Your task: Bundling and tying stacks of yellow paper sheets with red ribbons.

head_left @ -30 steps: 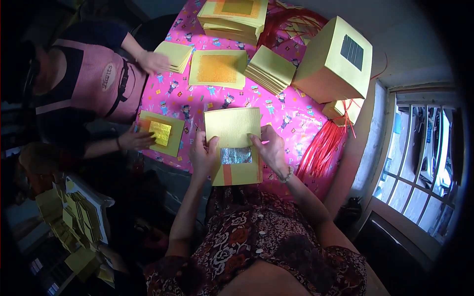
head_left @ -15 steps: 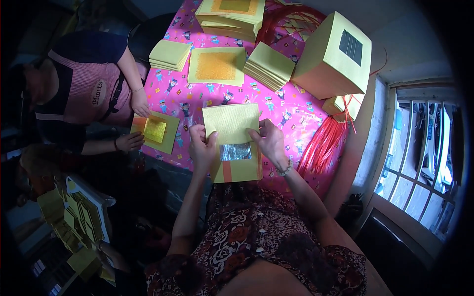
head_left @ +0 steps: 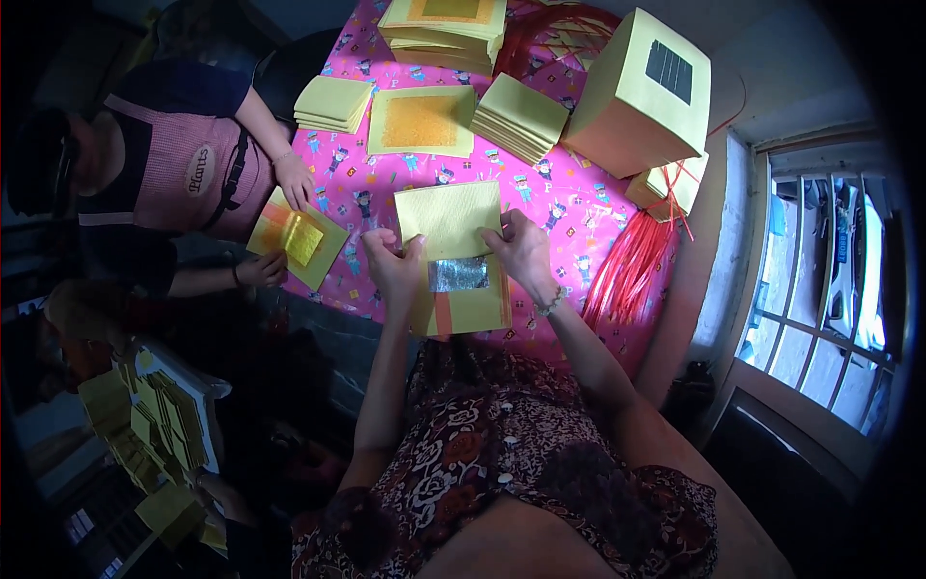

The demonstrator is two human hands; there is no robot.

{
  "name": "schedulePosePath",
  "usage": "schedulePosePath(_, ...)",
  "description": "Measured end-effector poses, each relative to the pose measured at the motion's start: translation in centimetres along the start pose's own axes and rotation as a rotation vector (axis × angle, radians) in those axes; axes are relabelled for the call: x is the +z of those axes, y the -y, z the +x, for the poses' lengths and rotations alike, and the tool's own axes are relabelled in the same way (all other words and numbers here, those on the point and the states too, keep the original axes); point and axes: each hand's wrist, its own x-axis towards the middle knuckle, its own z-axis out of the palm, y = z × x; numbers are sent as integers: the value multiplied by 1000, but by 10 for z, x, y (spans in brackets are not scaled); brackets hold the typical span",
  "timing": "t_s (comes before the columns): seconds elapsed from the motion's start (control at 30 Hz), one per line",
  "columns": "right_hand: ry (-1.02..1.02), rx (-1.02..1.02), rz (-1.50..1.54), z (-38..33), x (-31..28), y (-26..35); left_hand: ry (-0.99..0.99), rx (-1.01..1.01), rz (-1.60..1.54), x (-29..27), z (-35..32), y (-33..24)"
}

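Over the near side of the table I hold a sheet of yellow paper (head_left: pixel 449 217) by its two side edges. My left hand (head_left: pixel 394 270) is closed at its left edge, thumb on top and fingers curled. On the right edge my right hand (head_left: pixel 523 249) pinches with the thumb on top. Just below the plain part, a shiny silver foil square (head_left: pixel 458 275) shows on yellow paper (head_left: pixel 473 314) that has a reddish stripe. Whether this is one folded sheet or several layers, I cannot tell.
A co-worker in a pink apron (head_left: pixel 207 174) handles a gold-foil paper (head_left: pixel 301 239) at left. Yellow paper stacks (head_left: pixel 521 116), a tall yellow block (head_left: pixel 617 106) and red strips (head_left: pixel 622 275) lie on the pink patterned tablecloth (head_left: pixel 362 280). A barred window (head_left: pixel 820 280) is at right.
My view has shifted slightly, and both hands with the paper appear a little higher. My left fingers look more curled. The co-worker's gold-foil paper has turned and one of its corners points downward.
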Motion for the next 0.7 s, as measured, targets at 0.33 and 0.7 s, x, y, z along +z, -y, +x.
schedulePosePath(0.33, 26, 43, -22, 2, -1, 2, -74, 506, 342, 4, -7, -17)
schedulePosePath(0.7, -68, 6, 35, -10, 4, 7, 148, 596, 427, 16, -21, -17)
